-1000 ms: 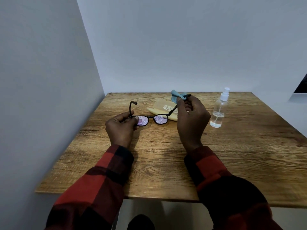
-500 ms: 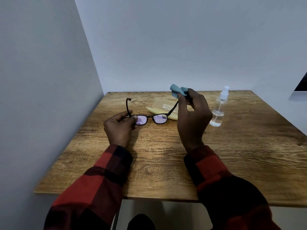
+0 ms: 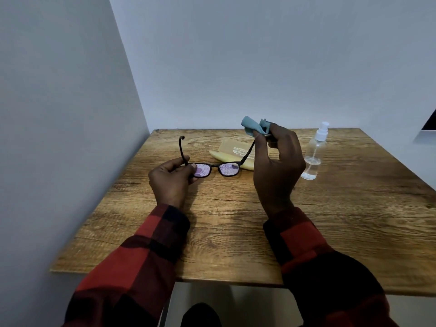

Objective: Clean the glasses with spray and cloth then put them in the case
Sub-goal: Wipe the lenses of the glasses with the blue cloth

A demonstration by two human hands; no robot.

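Glasses [image 3: 213, 169] lie crosswise at mid-frame, temples pointing away; left hand [image 3: 171, 179] pinches one corner, right hand [image 3: 277, 161] has slid the cloth [image 3: 253, 127] up to the temple tip

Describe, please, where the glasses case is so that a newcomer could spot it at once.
Look to the far middle of the wooden table, behind the black glasses held up in both hands. The case lies flat there, left of the clear spray bottle. It is the only pale yellow thing, with small print on top.

Case [image 3: 232, 155] print too small to read; right temple tip hidden by cloth [image 3: 253, 128].
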